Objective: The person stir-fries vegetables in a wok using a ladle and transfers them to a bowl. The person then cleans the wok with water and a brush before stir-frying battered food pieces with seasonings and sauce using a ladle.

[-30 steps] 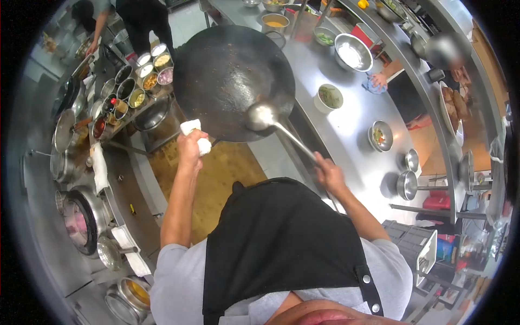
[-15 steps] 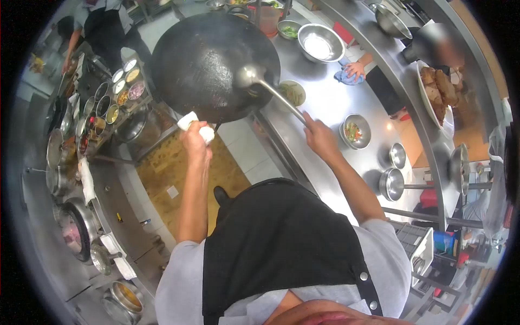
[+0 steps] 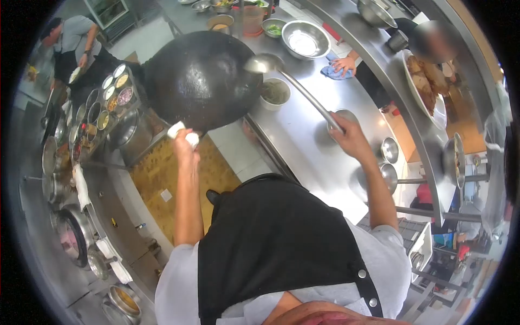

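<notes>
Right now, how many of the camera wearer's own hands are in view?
2: the left hand holds a white cloth at the near edge of the wok; the right hand grips the handle of the ladle. Neither is hidden.

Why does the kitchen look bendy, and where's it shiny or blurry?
Head view: the shelf bows and corners blacken, probably from a wide lens; head view: glare whitens the counter and big bowl, softer on the wok; head view: a person's head is smudged.

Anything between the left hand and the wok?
Yes: a bunched white cloth, gripped in the left hand at the near edge of the wok. Whether skin touches metal underneath is hidden.
</notes>
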Motion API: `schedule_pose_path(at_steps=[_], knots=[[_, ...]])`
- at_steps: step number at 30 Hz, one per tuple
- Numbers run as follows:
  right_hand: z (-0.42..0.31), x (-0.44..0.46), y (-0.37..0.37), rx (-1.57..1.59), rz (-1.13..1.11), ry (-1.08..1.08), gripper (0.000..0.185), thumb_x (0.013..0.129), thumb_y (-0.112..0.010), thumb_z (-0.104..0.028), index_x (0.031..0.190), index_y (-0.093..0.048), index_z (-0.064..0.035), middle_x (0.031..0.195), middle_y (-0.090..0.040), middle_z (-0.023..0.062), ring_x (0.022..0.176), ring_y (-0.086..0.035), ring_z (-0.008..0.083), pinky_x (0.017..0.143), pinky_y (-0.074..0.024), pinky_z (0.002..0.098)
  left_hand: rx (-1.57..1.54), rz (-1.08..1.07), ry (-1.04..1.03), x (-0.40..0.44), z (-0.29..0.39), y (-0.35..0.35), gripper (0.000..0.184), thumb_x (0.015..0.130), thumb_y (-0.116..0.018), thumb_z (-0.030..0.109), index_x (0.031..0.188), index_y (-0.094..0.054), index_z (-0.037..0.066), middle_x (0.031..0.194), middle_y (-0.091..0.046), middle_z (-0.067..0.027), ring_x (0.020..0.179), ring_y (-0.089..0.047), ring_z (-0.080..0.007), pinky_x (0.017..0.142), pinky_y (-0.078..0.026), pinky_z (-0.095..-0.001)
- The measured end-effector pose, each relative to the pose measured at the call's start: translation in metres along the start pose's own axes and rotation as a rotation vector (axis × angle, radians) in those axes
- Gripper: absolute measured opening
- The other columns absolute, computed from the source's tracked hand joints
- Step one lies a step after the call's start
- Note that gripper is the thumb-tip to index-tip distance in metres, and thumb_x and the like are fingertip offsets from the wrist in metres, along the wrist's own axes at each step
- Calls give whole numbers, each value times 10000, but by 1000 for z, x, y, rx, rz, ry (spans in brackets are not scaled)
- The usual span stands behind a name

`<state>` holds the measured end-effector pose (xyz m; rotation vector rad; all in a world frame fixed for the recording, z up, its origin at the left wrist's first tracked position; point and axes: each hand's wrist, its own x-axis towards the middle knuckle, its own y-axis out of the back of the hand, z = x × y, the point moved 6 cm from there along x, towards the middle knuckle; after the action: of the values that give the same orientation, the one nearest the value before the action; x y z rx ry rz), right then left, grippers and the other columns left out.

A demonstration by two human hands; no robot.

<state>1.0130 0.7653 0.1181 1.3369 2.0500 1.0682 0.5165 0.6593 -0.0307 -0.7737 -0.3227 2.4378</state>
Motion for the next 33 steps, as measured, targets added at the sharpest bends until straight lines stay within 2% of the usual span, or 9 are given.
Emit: schedule_pose_path(at_steps=[2,5,8,10,18,23,26,27,33], knots=[[-35,17,-35,171,-131,-61,593,949,-716,-235,1482,-536,-45,1258,-711,194,1086,-704,270,904,-551,408,-36,46,128,-17,-6,40,77,843,-643,132,904,-598,121,697,-632,-25,467,-549,-141,364,-332,-243],[-79,37,-134,727,-421,-164,633,979,-699,-228,1544,-464,-66,767,-553,-19,561,-476,51,484,-412,239,-132,32,319,-53,-13,111,62,844,-629,157,880,-580,143,685,-625,-42,435,-487,-147,353,-320,-247],[-88,42,-248,599,-514,-147,392,969,-685,-222,1305,-620,-32,931,-662,79,866,-605,204,753,-519,386,-252,182,486,-87,-20,194,57,847,-621,176,860,-570,153,658,-603,-43,419,-465,-160,336,-313,-275],[-115,33,-299,441,-507,67,303,951,-692,-205,1159,-636,8,929,-662,161,871,-618,241,836,-501,437,-225,318,449,-101,-31,259,66,844,-621,166,839,-556,155,632,-569,-34,406,-452,-170,333,-312,-288],[-329,24,-438,318,-940,266,359,967,-700,-219,1242,-636,4,801,-630,98,725,-607,178,679,-509,373,-446,692,225,-197,49,454,144,838,-630,95,876,-508,162,636,-504,-4,456,-496,-161,346,-286,-292],[-554,29,-516,301,-1103,594,459,976,-693,-225,1358,-590,7,1026,-700,161,921,-624,209,821,-508,382,-625,665,-8,-196,120,534,140,860,-630,108,819,-513,172,616,-502,4,457,-482,-141,366,-281,-286],[-678,19,-523,480,-1151,663,374,968,-691,-202,1276,-614,-5,801,-581,30,743,-541,132,656,-471,311,-684,711,-82,-187,171,572,160,868,-639,130,786,-509,171,592,-491,5,425,-451,-138,369,-274,-286],[-701,18,-530,500,-1209,597,417,970,-705,-253,1300,-631,-7,942,-683,117,785,-566,159,710,-487,338,-708,687,-114,-184,190,583,168,872,-644,144,779,-506,168,568,-477,3,392,-422,-145,372,-274,-291],[-704,47,-664,380,-973,730,355,946,-743,-363,967,-648,-22,708,-537,18,666,-487,136,588,-410,349,-770,750,-284,-169,249,658,122,840,-659,152,831,-537,151,642,-549,-30,434,-474,-166,370,-282,-292]])
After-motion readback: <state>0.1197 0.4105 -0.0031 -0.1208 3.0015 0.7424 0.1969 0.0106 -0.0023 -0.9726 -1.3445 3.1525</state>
